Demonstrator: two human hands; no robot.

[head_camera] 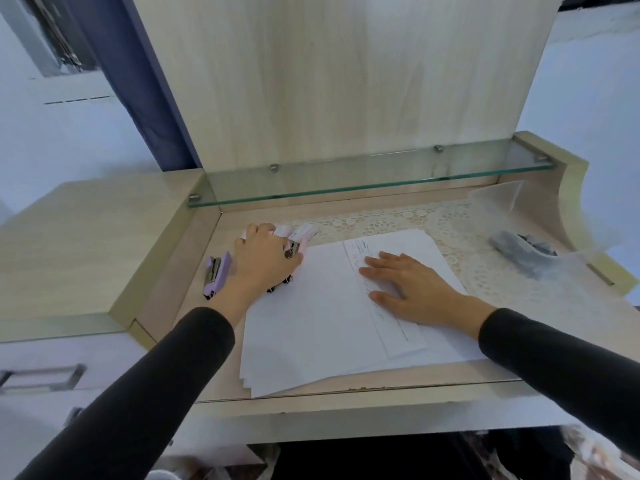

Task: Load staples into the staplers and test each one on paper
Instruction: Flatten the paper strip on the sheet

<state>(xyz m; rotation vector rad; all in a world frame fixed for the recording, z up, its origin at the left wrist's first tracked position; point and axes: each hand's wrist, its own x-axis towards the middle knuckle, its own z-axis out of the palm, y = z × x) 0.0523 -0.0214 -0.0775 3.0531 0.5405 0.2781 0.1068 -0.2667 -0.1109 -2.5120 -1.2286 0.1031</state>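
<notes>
While the right hand (pixel 408 289) lies flat on the paper stack (pixel 311 334) at the centre of my feed, fingers straight and slightly spread, holding nothing, the left hand (pixel 266 261) sits left of centre over the pink staplers (pixel 304 235). Its fingers curl down over the far side of the cluster and the thumb runs along the near side. Only the pink ends show past the knuckles, one with its metal inside exposed, so I cannot count them.

The right palm presses a printed sheet (pixel 384 317) that tops the stack. The stack's lower edge is fanned near the front of the desk (pixel 194 271).

A purple stapler (pixel 216 273) lies by itself just left of the left wrist, on bare wood, apart from the paper.

Behind the paper a lace mat (pixel 450 230) spreads toward the right, and a clear plastic bag (pixel 523 251) with grey contents rests at the right edge — too blurred for me to name them. A glass shelf (pixel 363 178) crosses the back of the desk. Both sleeves are dark.
</notes>
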